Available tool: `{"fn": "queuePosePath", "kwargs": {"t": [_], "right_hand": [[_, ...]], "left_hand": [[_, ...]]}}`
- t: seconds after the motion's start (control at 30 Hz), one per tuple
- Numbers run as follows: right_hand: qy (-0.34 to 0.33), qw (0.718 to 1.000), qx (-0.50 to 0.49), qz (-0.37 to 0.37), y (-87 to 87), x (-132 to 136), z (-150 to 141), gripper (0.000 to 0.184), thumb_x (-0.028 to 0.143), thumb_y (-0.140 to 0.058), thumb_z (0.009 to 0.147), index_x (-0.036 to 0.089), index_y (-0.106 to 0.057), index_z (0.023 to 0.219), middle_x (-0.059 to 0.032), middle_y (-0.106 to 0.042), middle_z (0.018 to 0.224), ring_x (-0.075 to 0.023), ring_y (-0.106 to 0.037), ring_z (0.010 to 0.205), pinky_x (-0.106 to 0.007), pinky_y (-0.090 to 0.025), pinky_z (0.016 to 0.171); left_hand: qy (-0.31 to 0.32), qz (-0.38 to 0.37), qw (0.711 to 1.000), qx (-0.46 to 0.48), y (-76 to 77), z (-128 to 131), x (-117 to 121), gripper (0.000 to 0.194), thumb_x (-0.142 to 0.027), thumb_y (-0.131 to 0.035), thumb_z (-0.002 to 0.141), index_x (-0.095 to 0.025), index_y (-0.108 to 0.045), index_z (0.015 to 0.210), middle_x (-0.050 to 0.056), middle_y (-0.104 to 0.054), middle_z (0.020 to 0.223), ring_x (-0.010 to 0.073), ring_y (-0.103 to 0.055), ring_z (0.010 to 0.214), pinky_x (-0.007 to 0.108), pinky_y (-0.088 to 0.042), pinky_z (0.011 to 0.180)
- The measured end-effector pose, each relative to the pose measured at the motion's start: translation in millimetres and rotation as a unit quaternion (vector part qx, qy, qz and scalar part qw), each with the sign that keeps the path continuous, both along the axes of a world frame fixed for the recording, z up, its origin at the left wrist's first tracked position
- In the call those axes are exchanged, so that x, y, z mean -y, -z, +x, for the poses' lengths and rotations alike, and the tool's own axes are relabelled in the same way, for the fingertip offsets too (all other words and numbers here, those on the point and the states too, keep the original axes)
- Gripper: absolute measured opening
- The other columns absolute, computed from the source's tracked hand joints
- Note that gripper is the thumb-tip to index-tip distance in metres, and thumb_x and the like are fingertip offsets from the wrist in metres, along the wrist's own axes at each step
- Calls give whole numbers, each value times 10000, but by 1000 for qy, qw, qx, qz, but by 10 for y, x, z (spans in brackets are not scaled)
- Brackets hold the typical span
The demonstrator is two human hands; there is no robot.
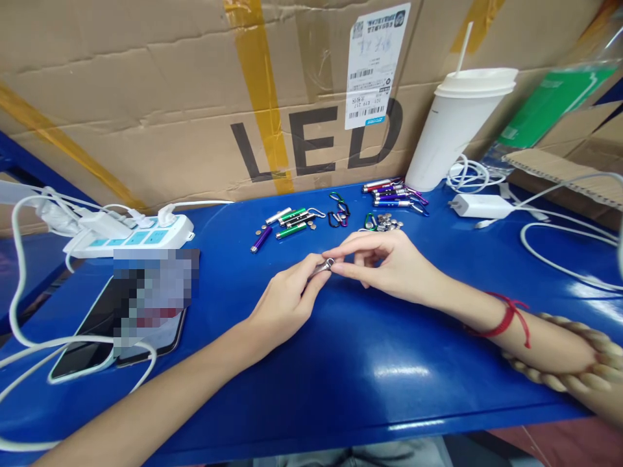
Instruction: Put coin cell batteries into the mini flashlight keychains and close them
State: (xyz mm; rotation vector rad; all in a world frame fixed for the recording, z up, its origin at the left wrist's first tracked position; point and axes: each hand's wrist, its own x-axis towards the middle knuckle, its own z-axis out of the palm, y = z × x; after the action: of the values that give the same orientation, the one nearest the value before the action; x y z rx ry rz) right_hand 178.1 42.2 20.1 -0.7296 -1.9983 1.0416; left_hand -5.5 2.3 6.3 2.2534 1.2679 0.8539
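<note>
Over the middle of the blue table, my left hand (287, 292) is closed around a small silver mini flashlight (318, 267), with one round end sticking out to the right. The thumb and forefinger of my right hand (394, 266) pinch at that end; any small part between them is too hidden to make out. Beyond my left hand lie several mini flashlights, among them a green one (292, 229) and a purple one (261, 240), with loose button cells (312, 226). Past my right hand sit a pile of button cells (388, 222) and some small carabiners (339, 211).
A bundle of finished-looking flashlights (392, 194) lies near a white lidded cup (457, 123). Two phones (87, 344) and a power strip (146, 235) with cables occupy the left. A white charger (481, 205) lies right. A cardboard box (185, 97) stands behind.
</note>
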Motion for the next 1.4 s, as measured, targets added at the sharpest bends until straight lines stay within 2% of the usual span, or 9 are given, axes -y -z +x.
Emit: {"fn": "queuePosePath", "kwargs": {"t": [0.1, 0.23, 0.5, 0.67, 0.87, 1.07, 1.23, 1.4], "right_hand": [[1, 1000, 4, 4, -14, 6, 1, 205, 247, -631, 789, 134, -693, 949, -29, -623, 783, -27, -467, 434, -172, -362, 396], [7, 1000, 7, 16, -24, 5, 7, 208, 254, -628, 792, 139, -694, 952, -37, -633, 813, -32, -454, 456, -179, -359, 408], [1, 998, 4, 66, -24, -33, 42, 124, 215, -655, 775, 172, -720, 871, -41, -645, 801, -79, -524, 582, -184, -399, 449], [-35, 999, -19, 35, -10, -53, 51, 72, 179, -695, 729, 184, -731, 791, -30, -642, 768, -76, -535, 550, -183, -431, 428], [-58, 998, -24, 1, 21, -24, 47, 77, 175, -664, 761, 196, -734, 784, -22, -617, 759, -74, -543, 546, -174, -439, 400], [-51, 998, -4, 26, 24, -8, 50, 88, 212, -659, 771, 202, -734, 725, -29, -605, 765, -79, -554, 572, -183, -464, 441], [-60, 997, -14, 45, -1, 11, 31, 93, 244, -664, 766, 213, -730, 708, -26, -603, 724, -105, -590, 621, -219, -501, 523], [-16, 998, 5, 65, -27, 50, -1, 180, 342, -677, 750, 209, -713, 635, -20, -601, 676, -102, -563, 581, -230, -475, 516]], "left_hand": [[6, 3, 1000, 7, 14, -1, -5, 88, -237, -397, 923, -196, -472, 906, -14, -604, 795, 108, -578, 693, 191, -426, 648], [5, -9, 1000, 16, 30, -4, -1, 79, -245, -419, 914, -200, -456, 967, -9, -612, 805, 119, -594, 711, 201, -438, 659], [2, -9, 1000, 16, -2, -1, 2, 133, -233, -396, 917, -176, -503, 972, 20, -622, 832, 131, -582, 747, 229, -443, 689], [19, 9, 1000, 15, 4, -5, -13, 150, -201, -401, 909, -170, -546, 936, 19, -616, 834, 131, -563, 768, 235, -434, 720], [78, -38, 996, 20, -18, -25, 1, 177, -179, -355, 921, -166, -519, 855, -1, -597, 786, 104, -555, 707, 194, -418, 670], [87, -19, 996, 5, -7, -31, 9, 170, -164, -351, 912, -160, -498, 825, 3, -589, 757, 102, -547, 671, 187, -415, 634], [94, 0, 996, -9, 4, -36, 15, 177, -169, -360, 913, -162, -533, 875, 11, -614, 789, 105, -570, 688, 186, -441, 660], [89, 55, 995, -6, 17, -48, 15, 224, -162, -354, 914, -164, -576, 938, 18, -642, 833, 114, -601, 761, 198, -463, 726]]}}
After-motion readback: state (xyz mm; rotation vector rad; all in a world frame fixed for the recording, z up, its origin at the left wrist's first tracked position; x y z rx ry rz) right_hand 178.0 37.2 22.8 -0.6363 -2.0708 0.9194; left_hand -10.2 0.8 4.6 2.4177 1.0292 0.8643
